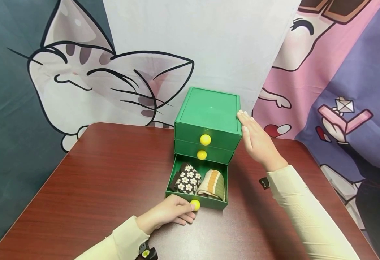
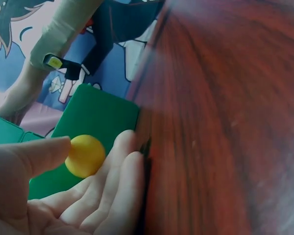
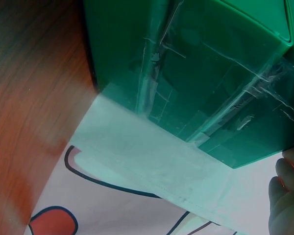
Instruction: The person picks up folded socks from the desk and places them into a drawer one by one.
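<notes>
Green drawer unit (image 1: 207,119), frame centre: bottom drawer (image 1: 198,180) drawn out, two rolled socks (image 1: 199,182) seen inside; upper two closed. Yellow knob (image 1: 195,204) is pinched by left hand (image 1: 167,213). Right hand (image 1: 256,141) is laid flat, fingers straight, against the unit's side.

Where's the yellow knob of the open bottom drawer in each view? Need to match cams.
Head: yellow knob low centre, on the front of the pulled-out bottom drawer, pinched by the left hand.
Left wrist: the knob left of centre, between thumb and fingers, against the green drawer front.
Right wrist: not in view; only the chest's side and back.
Shared landmark: the green drawer chest.
</notes>
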`<state>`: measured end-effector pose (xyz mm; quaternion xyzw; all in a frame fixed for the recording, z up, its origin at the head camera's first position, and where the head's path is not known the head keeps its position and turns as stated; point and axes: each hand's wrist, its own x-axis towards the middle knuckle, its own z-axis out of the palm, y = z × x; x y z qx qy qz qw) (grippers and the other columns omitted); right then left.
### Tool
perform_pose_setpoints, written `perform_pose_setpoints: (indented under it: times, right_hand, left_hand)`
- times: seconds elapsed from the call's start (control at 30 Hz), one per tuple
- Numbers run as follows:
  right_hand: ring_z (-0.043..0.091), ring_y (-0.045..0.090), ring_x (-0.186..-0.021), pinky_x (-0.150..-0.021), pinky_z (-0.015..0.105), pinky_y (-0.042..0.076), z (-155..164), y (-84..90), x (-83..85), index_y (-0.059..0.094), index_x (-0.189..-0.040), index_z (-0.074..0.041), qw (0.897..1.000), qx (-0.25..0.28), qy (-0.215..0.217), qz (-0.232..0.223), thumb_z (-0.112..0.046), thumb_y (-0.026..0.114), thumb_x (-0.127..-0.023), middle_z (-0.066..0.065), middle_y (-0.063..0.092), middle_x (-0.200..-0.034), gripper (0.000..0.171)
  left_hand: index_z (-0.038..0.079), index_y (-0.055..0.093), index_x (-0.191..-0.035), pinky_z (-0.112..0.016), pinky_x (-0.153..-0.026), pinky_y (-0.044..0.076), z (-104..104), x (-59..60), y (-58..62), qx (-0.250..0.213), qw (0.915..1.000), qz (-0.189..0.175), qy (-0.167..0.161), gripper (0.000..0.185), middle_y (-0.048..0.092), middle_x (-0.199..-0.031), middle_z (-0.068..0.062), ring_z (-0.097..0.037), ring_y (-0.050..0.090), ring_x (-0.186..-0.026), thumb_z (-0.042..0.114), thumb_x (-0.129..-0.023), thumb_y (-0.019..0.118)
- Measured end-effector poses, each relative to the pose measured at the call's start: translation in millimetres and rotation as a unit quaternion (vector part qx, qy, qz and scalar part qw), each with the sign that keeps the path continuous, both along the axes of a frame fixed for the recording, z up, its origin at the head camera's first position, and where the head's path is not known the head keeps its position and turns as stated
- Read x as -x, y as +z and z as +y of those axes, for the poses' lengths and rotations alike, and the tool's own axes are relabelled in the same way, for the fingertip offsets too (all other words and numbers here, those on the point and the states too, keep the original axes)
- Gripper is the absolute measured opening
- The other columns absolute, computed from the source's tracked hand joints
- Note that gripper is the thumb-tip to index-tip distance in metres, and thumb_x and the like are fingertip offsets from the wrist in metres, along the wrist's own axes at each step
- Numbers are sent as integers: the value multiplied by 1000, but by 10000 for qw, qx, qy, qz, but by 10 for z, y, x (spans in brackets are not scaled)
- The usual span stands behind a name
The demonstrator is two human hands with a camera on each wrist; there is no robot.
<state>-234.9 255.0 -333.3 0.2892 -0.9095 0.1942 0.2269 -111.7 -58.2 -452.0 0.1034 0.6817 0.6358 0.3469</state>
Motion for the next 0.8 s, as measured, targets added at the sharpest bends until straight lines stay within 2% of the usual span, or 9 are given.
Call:
perform_pose_setpoints:
  times: [0.27,0.6,0.8]
  right_hand:
    - [40,31,-148,-124,38,15,-6,-2,1,37,-152,7,10000,33,30,38,-16,30,-110,23,37,-158,48]
    - [40,31,-148,-124,36,14,-16,6,-13,38,-151,8,10000,38,40,47,-15,31,-109,24,38,-157,48]
    - [41,32,-147,-124,38,15,-18,3,-12,38,-151,8,10000,42,38,79,-14,31,-109,24,38,-157,48]
  left_hand:
    - [-12,69,-105,-31,-71,61,46,47,-10,-110,9996,131,240,30,75,-91,-20,-16,74,-78,16,-101,62]
    - [-12,69,-107,-30,-73,61,93,242,-54,-159,9985,125,503,30,75,-93,-20,-17,75,-80,16,-100,63]
    - [-13,68,-110,-30,-73,61,124,358,-57,-137,9973,242,682,32,75,-95,-22,-18,75,-81,17,-101,62]
